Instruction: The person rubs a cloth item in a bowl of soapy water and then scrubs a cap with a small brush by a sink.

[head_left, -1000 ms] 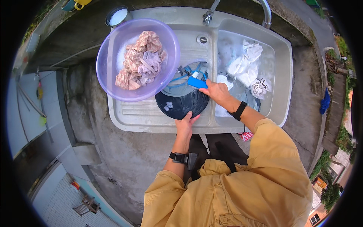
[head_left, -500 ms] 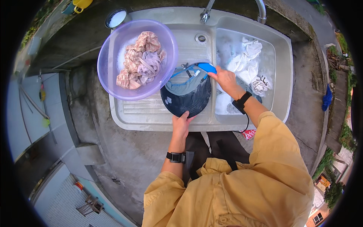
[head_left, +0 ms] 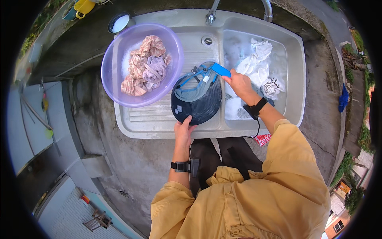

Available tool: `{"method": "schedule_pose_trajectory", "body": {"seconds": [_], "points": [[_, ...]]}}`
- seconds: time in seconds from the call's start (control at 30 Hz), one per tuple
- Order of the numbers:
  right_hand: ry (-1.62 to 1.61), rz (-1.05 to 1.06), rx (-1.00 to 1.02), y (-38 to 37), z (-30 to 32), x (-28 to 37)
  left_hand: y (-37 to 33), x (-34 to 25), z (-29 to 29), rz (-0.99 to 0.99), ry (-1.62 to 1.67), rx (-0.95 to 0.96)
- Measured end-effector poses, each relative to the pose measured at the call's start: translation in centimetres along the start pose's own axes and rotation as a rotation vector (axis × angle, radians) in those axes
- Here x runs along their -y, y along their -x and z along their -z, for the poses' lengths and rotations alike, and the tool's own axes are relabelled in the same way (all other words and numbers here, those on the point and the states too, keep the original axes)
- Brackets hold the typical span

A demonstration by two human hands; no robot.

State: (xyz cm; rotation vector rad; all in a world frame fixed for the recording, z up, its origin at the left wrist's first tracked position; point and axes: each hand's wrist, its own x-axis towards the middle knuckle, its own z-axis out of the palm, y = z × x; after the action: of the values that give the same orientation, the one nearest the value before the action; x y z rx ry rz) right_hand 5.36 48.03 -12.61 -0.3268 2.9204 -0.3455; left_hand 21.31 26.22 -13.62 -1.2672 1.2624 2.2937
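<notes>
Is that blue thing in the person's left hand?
No, the right hand holds the blue thing, while the left hand holds the dark hat by its near edge.

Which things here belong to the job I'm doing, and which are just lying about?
Part of the job:
Dark cap, in your left hand
Blue tool, in your right hand
Sink
Probably the purple basin and white laundry

Apparently apart from it:
Yellow mug
Blue cloth
Wooden seat
</notes>
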Motion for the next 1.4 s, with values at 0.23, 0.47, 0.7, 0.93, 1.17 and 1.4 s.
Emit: {"method": "schedule_pose_trajectory", "body": {"seconds": [0.23,0.47,0.7,0.93,1.17,1.4], "points": [[-0.220,0.256,0.384,10.9,-1.4,9.1,-5.8,-3.8,3.7,-0.176,-0.464,-0.127],[0.061,0.074,-0.028,1.5,-0.4,-1.0,0.4,0.5,0.1,-0.008,0.313,-0.049],[-0.197,-0.027,0.191,7.1,1.1,6.1,-0.7,-2.1,0.4,0.144,0.003,0.063],[0.031,0.126,0.043,5.4,-2.3,2.3,-1.3,-1.0,0.1,0.023,0.228,-0.014],[0.088,0.171,-0.051,0.9,-1.1,1.6,-1.2,0.9,0.7,0.282,-0.017,0.217],[-0.020,-0.059,0.227,4.6,2.4,3.7,-5.1,-5.9,-1.0,0.067,-0.543,-0.147]]}}
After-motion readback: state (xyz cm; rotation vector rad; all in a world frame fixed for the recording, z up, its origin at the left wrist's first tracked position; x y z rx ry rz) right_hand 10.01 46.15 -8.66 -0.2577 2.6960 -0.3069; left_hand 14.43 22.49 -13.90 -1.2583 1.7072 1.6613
